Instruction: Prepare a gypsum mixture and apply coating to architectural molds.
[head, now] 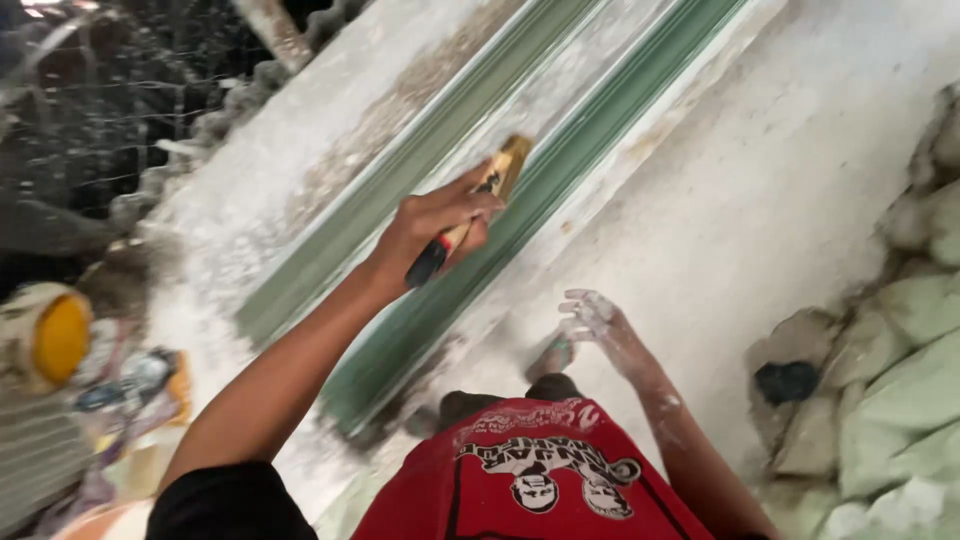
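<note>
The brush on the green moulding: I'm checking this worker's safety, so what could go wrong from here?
The left hand holds the brush on the green moulding, which runs close to an open edge with mesh beyond; leaning further could cost balance. The right hand is coated in white powder and hangs free, bracing on nothing. The same white dust covers the slab underfoot, so the sandalled foot might slip.
</note>
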